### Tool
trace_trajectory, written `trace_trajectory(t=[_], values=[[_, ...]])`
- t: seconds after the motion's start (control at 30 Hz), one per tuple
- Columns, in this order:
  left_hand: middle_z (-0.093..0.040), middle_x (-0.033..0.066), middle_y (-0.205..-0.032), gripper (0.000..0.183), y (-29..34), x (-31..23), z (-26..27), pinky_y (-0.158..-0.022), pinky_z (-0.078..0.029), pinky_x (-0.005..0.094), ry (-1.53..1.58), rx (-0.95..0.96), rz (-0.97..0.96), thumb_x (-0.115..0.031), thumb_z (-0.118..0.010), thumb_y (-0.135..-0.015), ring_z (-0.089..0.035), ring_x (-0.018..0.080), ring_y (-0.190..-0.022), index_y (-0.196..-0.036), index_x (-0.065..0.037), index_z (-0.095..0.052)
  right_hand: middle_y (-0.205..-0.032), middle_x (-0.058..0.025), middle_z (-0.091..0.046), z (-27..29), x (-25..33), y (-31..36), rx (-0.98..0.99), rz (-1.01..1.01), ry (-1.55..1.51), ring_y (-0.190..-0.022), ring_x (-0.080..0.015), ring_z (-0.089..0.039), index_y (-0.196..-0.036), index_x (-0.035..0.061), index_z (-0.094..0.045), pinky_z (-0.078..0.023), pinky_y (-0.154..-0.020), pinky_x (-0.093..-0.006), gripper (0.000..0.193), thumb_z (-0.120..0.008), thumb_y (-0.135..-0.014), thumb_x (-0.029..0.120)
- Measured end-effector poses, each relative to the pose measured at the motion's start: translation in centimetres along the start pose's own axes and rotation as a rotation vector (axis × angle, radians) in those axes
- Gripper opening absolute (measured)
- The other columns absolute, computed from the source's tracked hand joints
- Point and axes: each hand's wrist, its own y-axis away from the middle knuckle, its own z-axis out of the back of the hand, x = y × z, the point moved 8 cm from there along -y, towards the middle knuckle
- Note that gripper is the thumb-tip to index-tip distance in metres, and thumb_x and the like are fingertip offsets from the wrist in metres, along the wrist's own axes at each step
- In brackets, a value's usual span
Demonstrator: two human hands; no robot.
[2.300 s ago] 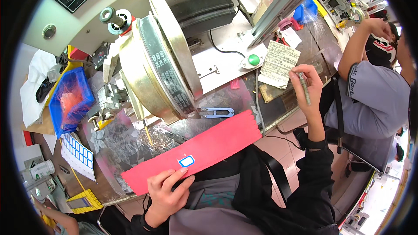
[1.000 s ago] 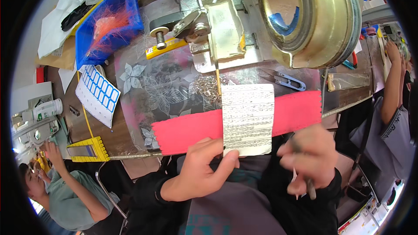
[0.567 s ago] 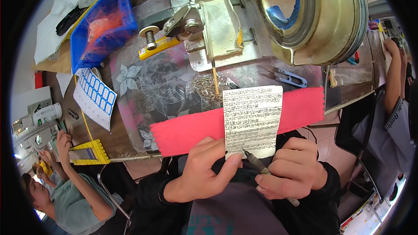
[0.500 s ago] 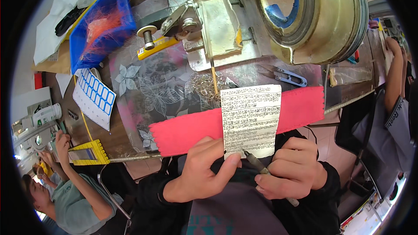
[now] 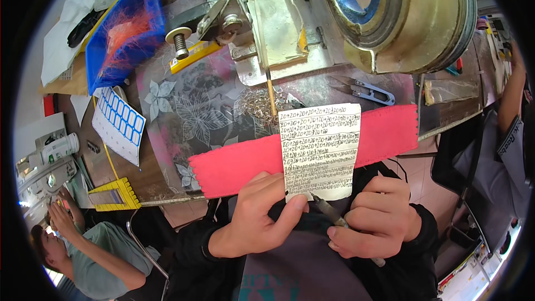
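My left hand (image 5: 257, 216) pinches the lower left edge of a small lined paper sheet (image 5: 320, 147) between thumb and fingers. Handwritten rows cover most of the sheet, and its upper part lies over a red fabric strip (image 5: 239, 167) with zigzag-cut ends. A marker pen (image 5: 333, 214) is gripped in my right hand (image 5: 374, 222), its dark tip at the bottom rows of the paper. Past the top of the sheet lies a pile of small metal pieces (image 5: 259, 105). Thread snips (image 5: 372, 92) with a blue-grey handle rest to the right of that pile.
A machine with a metal plate (image 5: 276, 28) and a big round metal housing (image 5: 415, 17) fills the far side. At left stand a blue bin (image 5: 125, 39) with orange threads, a label sheet (image 5: 118, 125) and a yellow tool (image 5: 114, 195). Other people sit at both sides.
My view has shifted slightly; my hands, paper and pen keep nearly the same pose. The person at left has brought the hands closer together, and the person at right has moved an arm.
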Motion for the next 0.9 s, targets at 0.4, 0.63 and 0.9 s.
trace_trajectory(t=[0.4,0.63,0.9], values=[[-0.070,0.0053,-0.081,0.016,-0.20,-0.20,0.05,-0.068,-0.040,0.0352,-0.001,0.005,-0.042,-0.002,-0.068,-0.087,-0.064,0.0241,-0.072,-0.103,-0.002,-0.071,-0.063,0.0072,-0.036,-0.44,-0.02,-0.02,-0.022,0.002,0.023,-0.052,-0.0075,-0.040,-0.089,0.0203,-0.069,-0.024,-0.049,-0.0264,0.019,-0.074,-0.071,0.017],[-0.072,0.0079,-0.086,0.021,-0.19,-0.18,-0.02,-0.070,-0.041,0.0352,-0.018,0.018,-0.070,-0.002,-0.070,-0.085,-0.066,0.0256,-0.076,-0.106,-0.002,-0.071,-0.065,0.0073,-0.038,-0.59,0.08,-0.27,0.004,0.001,0.033,-0.053,-0.0072,-0.040,-0.090,0.0205,-0.069,-0.024,-0.049,-0.0260,0.019,-0.075,-0.072,0.019],[-0.072,0.0080,-0.088,0.025,-0.10,-0.12,-0.05,-0.071,-0.042,0.0353,-0.030,0.043,-0.067,-0.001,-0.070,-0.084,-0.067,0.0264,-0.078,-0.109,-0.001,-0.071,-0.065,0.0074,-0.037,-0.92,0.06,-0.05,0.032,0.007,0.047,-0.053,-0.0073,-0.040,-0.091,0.0208,-0.069,-0.024,-0.050,-0.0263,0.019,-0.074,-0.073,0.020]])
